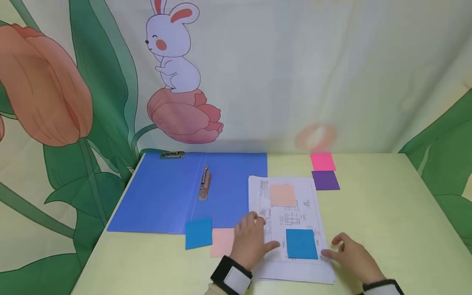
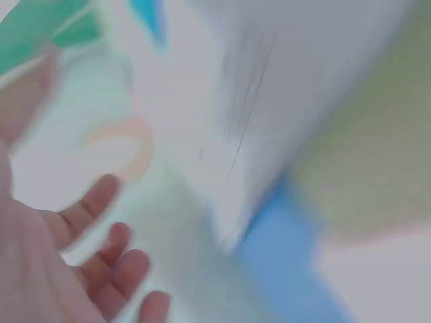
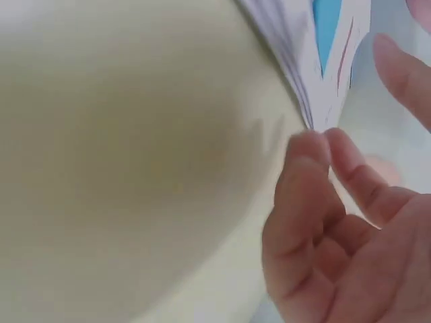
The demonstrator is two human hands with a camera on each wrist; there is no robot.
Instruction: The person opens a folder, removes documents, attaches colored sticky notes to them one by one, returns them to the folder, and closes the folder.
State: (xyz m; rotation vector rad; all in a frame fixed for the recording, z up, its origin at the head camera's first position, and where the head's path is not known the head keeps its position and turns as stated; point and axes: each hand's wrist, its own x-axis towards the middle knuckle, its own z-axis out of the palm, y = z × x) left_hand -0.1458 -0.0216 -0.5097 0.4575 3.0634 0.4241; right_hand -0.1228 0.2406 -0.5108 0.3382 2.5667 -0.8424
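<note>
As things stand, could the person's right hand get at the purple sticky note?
Probably yes: the right hand rests at the paper stack's edge, and bare table lies between it and the purple sticky note.

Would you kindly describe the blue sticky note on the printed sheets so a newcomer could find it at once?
Start at the open blue folder on the yellow-green table; just right of it lies a stack of printed sheets. The blue sticky note sits on the stack's near end, between the two hands. Another blue note lies off the paper by the folder, and the peach note sits farther up the stack.
</note>
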